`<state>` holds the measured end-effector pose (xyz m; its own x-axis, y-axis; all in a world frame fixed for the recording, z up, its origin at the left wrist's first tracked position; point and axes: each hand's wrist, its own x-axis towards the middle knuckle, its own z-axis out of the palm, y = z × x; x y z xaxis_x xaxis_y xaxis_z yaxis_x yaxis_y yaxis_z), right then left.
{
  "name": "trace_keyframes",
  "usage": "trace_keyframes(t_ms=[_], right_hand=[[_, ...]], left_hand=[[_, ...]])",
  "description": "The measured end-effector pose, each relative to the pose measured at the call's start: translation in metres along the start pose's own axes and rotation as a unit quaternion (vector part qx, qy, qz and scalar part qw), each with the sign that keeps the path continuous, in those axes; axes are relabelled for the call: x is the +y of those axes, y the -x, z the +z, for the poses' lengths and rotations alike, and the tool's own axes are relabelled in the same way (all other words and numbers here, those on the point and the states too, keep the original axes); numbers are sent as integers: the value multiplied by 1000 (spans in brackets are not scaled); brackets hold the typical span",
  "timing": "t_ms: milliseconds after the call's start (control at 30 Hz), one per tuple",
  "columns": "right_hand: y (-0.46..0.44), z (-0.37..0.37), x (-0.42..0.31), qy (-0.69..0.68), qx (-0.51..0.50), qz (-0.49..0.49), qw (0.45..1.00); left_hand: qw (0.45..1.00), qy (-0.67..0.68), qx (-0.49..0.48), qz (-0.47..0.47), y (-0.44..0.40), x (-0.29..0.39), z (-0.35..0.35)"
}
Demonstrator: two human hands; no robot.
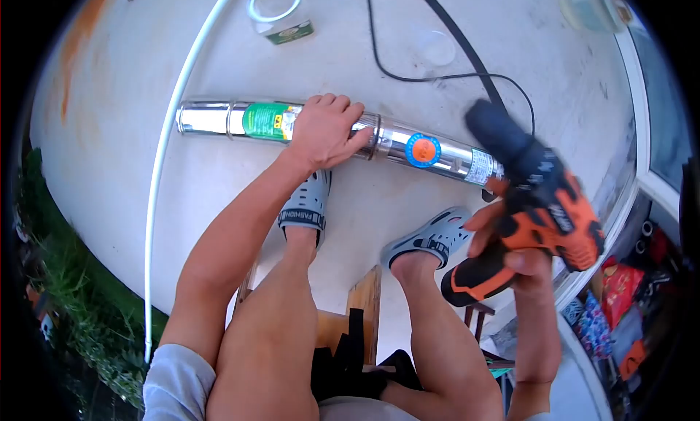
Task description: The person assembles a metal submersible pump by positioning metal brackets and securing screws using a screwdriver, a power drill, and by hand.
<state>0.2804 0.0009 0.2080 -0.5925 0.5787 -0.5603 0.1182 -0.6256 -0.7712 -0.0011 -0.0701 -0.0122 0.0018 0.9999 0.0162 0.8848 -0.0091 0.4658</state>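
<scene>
A shiny steel submersible pump (392, 142) lies crosswise on the pale floor in front of my feet. It carries a green label (265, 120), a round blue and orange sticker (423, 150) and a white label near its right end. My left hand (326, 131) is wrapped over the middle of the pump. At the right, my right hand (516, 255) grips the handle of an orange and black cordless drill (550, 209), held above the pump's right end. The drill's chuck points up and left, slightly blurred. Whatever sits in the chuck cannot be made out.
A white pipe (162, 157) curves along the left. Black cables (457, 33) run from the top towards the pump's right end. A clear tub (275, 4) and a small green box (290, 32) stand beyond. Plants (80, 282) border the left; bags (620, 293) lie right.
</scene>
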Motion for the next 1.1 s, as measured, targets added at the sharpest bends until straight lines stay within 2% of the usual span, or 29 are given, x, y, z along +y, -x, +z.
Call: trace_keyframes(t_ms=[67,133,167,233,300,367,433,533,700,767,833,900,933,967,1033,1100], right_hand=[[4,6,15,11,24,55,998],[4,7,21,145,131,156,968],[4,8,21,153,130,162,966],[5,10,24,320,135,215,913],[4,16,29,329,132,207,912],[0,29,27,338,143,182,912],[-2,29,24,350,129,195,907],[-5,26,24,429,106,149,885],[-10,23,25,430,104,155,883],[-10,21,27,429,108,145,885],[-8,22,27,359,147,183,903],[-6,18,27,343,149,180,910],[-6,17,30,318,165,172,918],[-7,15,32,293,181,163,925],[-10,10,32,287,193,167,923],[-11,6,31,284,199,160,924]], left_hand=[[1000,22,2,10,7,-1,4],[999,30,-14,7,8,0,-4],[999,32,-35,9,9,1,-7],[999,39,-29,9,12,-1,-4],[999,44,-22,6,13,-2,-3],[996,60,-71,-10,11,-3,-5],[995,65,-74,-18,12,-3,-3],[995,64,-71,-19,12,-3,-2],[994,56,-89,-22,9,-1,-4],[995,66,-66,-23,10,1,-6],[996,57,-63,-15,5,1,-5],[988,102,-73,-92,-5,5,-13],[971,125,-138,-153,-21,5,-15],[972,120,-138,-145,-34,2,-13],[948,104,-228,-197,-58,-2,-5],[955,75,-233,-167,-74,-1,5]])
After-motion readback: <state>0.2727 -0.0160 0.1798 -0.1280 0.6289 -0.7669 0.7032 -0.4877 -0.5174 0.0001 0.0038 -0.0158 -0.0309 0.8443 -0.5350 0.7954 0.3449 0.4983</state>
